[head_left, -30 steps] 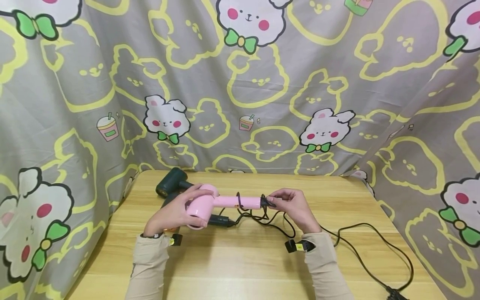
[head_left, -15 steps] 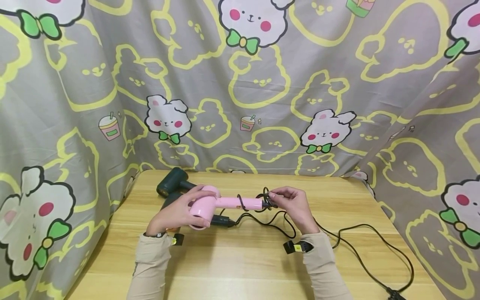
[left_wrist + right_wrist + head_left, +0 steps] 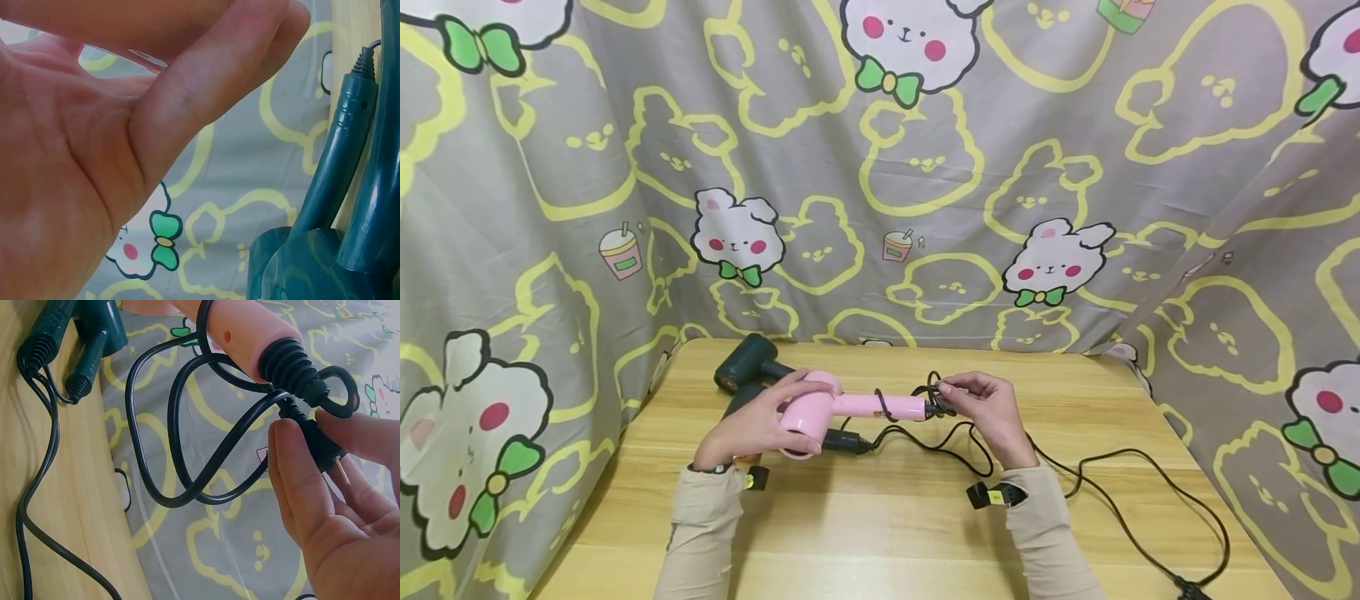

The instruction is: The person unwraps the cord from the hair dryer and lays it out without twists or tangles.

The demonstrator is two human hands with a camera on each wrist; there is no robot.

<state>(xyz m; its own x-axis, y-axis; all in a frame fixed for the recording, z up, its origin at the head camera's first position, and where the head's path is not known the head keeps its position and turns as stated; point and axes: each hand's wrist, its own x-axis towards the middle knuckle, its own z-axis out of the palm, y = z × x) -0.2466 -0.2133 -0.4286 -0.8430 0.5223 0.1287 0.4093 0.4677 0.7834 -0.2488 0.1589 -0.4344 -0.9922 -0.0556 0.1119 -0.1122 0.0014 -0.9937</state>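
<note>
A pink hair dryer (image 3: 808, 421) is held level above the table, its handle pointing right. My left hand (image 3: 748, 429) grips it round the head, thumb on the near side and fingers over the far side. At the handle's end my right hand (image 3: 992, 412) pinches the black plug (image 3: 322, 447) of the dryer's cord between thumb and fingers. A metal prong sticks out beneath the plug in the right wrist view. One turn of the black cord (image 3: 134, 425) goes round the handle, and more loops hang beside it. The palm hides most of the dryer in the left wrist view.
Two dark green hair dryers lie at the back left, one (image 3: 745, 364) behind the other, whose handle (image 3: 846, 442) shows under the pink one. Their black cords (image 3: 1138, 454) run right across the wooden table (image 3: 880, 533). A patterned curtain (image 3: 955, 208) surrounds the table.
The pink dryer's cord loops, lower under the handle a second ago, are now up near its end by my right hand. Over the last half second almost nothing has moved.
</note>
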